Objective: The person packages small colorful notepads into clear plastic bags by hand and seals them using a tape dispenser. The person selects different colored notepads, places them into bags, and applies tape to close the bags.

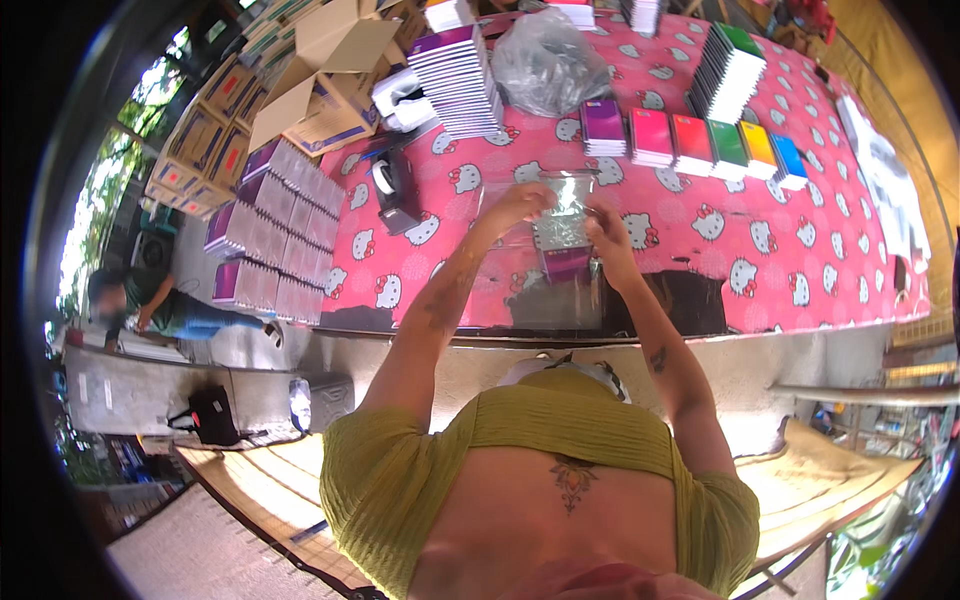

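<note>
right of the black tape dispenser [398,192], the left hand [520,203] and right hand [610,238] pinch opposite sides of a clear plastic wrapper [562,228], long axis running near to far; the purple notebook [566,265] lies nearer the right hand.

On the table [690,250], a tape dispenser [398,192] stands left of the plastic sleeve [563,228] — piled notebooks [285,235] farther left, a row of notebook stacks [691,145] beyond to the right, a plastic bag [550,62] behind.
</note>
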Available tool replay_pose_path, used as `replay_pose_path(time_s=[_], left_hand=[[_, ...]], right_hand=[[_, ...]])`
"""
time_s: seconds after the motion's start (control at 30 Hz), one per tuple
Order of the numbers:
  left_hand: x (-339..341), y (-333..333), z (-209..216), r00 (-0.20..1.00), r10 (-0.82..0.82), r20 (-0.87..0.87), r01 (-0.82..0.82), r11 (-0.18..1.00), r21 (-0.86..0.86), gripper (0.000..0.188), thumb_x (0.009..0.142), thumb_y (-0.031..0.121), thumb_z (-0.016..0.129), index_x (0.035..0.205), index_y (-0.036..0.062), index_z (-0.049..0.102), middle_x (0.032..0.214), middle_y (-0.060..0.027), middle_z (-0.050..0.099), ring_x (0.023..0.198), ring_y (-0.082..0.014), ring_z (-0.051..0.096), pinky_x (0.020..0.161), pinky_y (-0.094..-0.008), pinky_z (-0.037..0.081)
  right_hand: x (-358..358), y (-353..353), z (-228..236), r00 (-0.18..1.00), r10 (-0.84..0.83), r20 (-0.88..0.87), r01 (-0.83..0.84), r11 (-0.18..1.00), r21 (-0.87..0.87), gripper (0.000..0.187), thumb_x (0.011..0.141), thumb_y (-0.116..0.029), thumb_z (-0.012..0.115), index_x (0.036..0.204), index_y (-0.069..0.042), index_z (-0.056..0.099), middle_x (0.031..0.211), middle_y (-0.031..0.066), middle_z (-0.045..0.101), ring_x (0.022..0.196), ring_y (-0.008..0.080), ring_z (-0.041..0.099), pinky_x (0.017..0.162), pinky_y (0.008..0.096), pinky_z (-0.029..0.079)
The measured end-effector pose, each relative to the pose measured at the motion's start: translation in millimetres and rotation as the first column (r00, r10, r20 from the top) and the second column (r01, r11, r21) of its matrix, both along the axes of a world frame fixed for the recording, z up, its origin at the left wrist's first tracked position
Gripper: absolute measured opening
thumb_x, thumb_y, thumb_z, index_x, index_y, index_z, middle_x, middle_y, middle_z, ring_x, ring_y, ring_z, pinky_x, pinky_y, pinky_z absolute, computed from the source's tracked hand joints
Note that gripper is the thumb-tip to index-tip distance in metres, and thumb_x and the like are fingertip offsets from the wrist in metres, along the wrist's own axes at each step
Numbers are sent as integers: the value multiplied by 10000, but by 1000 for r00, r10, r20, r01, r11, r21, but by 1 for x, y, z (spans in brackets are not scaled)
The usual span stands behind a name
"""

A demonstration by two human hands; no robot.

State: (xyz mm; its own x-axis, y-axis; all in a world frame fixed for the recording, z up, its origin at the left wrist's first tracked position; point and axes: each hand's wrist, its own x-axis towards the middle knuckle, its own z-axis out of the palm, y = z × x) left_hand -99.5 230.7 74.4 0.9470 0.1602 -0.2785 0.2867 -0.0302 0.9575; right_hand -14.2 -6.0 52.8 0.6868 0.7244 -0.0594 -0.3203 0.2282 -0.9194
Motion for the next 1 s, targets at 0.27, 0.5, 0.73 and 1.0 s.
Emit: replay_pose_path(time_s=[0.27,0.5,0.73,1.0], left_hand=[[-83,-97,-36,834,112,541,-480,632,608,770,745,333,825,1338,11,453,1280,-183,487,1215,-379,479,970,-463,457],[-255,-39,135,500,342,795,-858,73,508,563,700,169,857,1157,25,562,1131,-142,564,990,-279,581,828,-394,499],[-437,125,207,-276,785,554,-756,-534,380,706,880,586,614,1241,-20,609,1036,-165,704,990,-296,669,901,-428,494],[-508,265,118,-520,779,351,-849,-516,-111,819,875,761,470,1202,29,640,1023,-63,597,832,-217,555,736,-308,468]], right_hand=[[18,-19,-90,203,458,866,396,770,-500,377,896,-131,555,1265,-60,581,1308,165,568,1223,417,487,1009,531,392],[4,-14,-61,182,312,932,374,855,-359,279,953,-169,544,1222,-142,610,1180,113,590,1155,365,522,926,495,413],[5,-13,-64,209,304,929,384,849,-364,249,936,-137,573,1175,-135,642,1144,87,608,1092,353,559,872,491,427],[-7,-11,-51,215,231,949,385,873,-300,250,878,-86,595,1122,-96,653,1129,101,625,1041,355,571,866,475,440]])
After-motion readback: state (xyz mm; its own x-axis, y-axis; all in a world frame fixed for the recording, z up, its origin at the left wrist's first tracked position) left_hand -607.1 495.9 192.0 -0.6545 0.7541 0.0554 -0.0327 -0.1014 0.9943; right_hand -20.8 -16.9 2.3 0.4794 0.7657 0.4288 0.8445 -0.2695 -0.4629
